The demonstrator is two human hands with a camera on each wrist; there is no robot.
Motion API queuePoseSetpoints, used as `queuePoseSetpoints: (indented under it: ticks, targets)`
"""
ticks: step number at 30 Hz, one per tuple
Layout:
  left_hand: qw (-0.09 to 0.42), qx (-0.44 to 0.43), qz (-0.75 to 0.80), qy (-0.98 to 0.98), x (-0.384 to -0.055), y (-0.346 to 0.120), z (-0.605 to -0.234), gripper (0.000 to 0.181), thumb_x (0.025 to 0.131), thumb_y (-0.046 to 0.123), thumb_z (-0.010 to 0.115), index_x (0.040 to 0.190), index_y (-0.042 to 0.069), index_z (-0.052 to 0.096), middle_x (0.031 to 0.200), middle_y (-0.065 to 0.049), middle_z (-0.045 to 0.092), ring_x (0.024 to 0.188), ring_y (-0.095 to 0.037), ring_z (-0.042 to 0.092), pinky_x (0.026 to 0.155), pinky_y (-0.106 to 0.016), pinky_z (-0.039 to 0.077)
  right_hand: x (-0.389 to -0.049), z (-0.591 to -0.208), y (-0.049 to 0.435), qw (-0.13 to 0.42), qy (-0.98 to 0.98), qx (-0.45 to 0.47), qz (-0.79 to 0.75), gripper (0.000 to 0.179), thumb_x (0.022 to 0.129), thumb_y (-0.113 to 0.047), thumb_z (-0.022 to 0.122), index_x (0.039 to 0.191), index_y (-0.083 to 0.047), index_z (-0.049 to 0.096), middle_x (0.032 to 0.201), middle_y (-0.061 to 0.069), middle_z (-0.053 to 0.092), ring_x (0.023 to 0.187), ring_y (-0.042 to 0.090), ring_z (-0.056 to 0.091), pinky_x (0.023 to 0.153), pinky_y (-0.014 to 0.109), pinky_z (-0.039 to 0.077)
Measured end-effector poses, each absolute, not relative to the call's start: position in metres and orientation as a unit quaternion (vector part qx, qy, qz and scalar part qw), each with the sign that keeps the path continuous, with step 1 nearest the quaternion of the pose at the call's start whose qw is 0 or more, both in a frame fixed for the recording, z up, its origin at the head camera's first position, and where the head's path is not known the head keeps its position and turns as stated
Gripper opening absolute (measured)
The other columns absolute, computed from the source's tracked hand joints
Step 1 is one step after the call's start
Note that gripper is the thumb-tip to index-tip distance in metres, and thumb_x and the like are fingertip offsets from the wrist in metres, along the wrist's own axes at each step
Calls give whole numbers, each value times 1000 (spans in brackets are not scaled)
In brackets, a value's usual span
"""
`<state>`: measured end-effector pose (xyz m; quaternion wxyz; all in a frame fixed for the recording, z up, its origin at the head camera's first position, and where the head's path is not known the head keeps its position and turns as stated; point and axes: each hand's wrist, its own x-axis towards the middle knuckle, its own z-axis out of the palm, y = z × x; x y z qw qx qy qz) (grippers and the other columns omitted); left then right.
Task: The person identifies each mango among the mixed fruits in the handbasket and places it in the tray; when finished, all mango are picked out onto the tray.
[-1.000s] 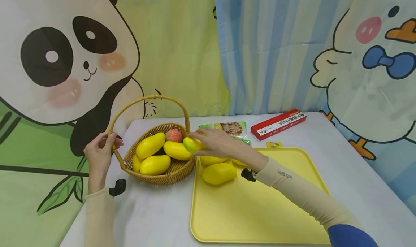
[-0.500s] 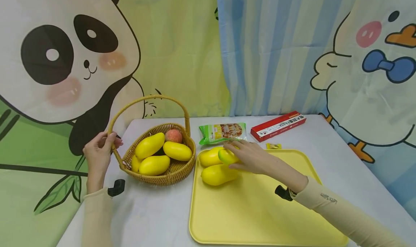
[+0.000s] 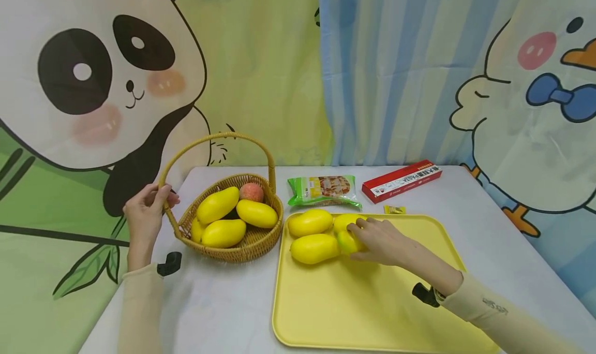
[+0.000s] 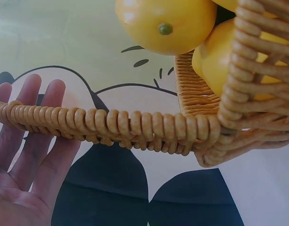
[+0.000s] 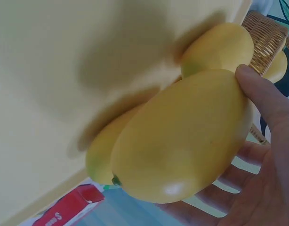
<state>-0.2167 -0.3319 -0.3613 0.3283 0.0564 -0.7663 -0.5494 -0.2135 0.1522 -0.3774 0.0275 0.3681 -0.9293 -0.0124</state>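
With my right hand I'm gripping a mango between thumb and partly spread fingers at the tray; I cannot tell whether it is touching down. Three other mangoes are lying beside it. My left hand is pinching the handle of the basket, which is standing on the counter, holding a peach and more mangoes.

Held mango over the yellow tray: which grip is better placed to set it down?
Likely the right grip: it holds the mango there; the left grip is off at the wicker basket's handle.
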Motion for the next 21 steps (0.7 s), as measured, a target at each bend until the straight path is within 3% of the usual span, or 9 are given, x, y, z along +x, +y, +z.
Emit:
queuePoseSetpoints:
  ticks: [7, 13, 21]
  targets:
    - [328, 55, -545, -770, -218, -333, -362, 25, 92, 21, 64, 107, 1, 68, 73, 15, 67, 64, -2, 66, 67, -11, 54, -213, -392, 155, -3, -935, 354, 2, 55, 76, -42, 79, 116, -10, 61, 93, 5, 56, 72, 18, 49, 52, 25, 38]
    - [326, 62, -541, -773, -216, -332, -361, 25, 92, 22, 64, 107, 2, 68, 73, 16, 67, 65, -2, 65, 68, -10, 53, -214, -401, 155, 15, -931, 364, 1, 54, 75, -39, 79, 115, -9, 61, 93, 6, 54, 75, 19, 48, 55, 27, 40]
    - [329, 44, -555, -762, -217, -330, -358, 29, 93, 17, 63, 106, -8, 66, 72, 12, 68, 63, -3, 66, 66, -13, 55, -220, -405, 153, 26, -925, 378, -22, 51, 74, -41, 79, 108, -8, 61, 90, 7, 52, 76, 21, 48, 58, 32, 43]
